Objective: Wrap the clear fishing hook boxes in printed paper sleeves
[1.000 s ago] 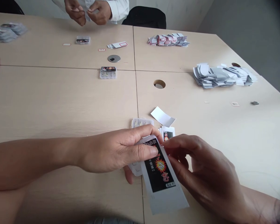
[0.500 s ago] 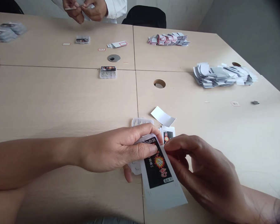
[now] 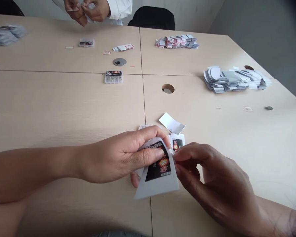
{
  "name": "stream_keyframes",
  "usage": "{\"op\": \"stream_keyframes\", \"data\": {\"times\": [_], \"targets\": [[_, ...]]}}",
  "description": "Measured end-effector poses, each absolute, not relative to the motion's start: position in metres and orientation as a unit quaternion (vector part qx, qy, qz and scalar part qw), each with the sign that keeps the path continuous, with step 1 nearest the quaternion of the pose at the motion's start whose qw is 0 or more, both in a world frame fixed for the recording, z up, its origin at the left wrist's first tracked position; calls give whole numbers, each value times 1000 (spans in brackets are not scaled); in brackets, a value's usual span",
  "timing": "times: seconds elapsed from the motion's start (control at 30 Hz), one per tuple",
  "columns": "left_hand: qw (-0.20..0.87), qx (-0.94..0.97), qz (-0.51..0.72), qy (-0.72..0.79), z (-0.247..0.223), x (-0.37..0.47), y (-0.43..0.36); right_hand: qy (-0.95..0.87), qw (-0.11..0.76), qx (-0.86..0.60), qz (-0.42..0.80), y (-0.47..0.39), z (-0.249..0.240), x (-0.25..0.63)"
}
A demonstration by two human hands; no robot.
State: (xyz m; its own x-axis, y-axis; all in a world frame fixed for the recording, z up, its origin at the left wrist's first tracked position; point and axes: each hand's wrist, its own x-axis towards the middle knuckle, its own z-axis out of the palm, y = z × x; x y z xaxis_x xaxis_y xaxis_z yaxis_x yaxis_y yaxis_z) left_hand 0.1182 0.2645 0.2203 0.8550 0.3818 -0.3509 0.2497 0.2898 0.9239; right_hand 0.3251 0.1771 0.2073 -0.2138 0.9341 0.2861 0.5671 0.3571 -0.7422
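Note:
My left hand [image 3: 128, 154] is closed round a clear plastic box [image 3: 140, 171], mostly hidden by the fingers. Its thumb presses a white label [image 3: 160, 186] with a black printed panel and a starburst over the box. At the label's right edge, the thumb and forefinger of my right hand [image 3: 209, 181] are pinched together on it; the fingertips are partly hidden. Behind my left hand the edge of another clear box [image 3: 144, 126] shows. Just beyond the fingers lie a printed label [image 3: 178, 142] and a curved blank white slip [image 3: 172, 123].
A labelled compartment box [image 3: 113, 77] stands mid-table near a round hole [image 3: 168, 88]. Piles of white slips [image 3: 236, 80] and red-edged slips [image 3: 177, 41] lie at right and back. Across the table, a co-worker's hands [image 3: 87, 10] hold something small near another box [image 3: 86, 42].
The label in my hands has tilted, its lower end swinging left and up. My left hand has shifted slightly, covering more of the box behind it. My right hand stays nearly in place.

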Motion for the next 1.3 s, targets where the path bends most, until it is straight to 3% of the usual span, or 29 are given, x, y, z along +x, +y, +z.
{"op": "stream_keyframes", "data": {"times": [0.5, 1.3], "targets": [[760, 603, 62, 236, 217, 113, 264, -796, 357, -436, 220, 175, 203, 330], [772, 577, 96, 249, 216, 110, 264, -806, 370, -441, 134, 170, 197, 328]]}}
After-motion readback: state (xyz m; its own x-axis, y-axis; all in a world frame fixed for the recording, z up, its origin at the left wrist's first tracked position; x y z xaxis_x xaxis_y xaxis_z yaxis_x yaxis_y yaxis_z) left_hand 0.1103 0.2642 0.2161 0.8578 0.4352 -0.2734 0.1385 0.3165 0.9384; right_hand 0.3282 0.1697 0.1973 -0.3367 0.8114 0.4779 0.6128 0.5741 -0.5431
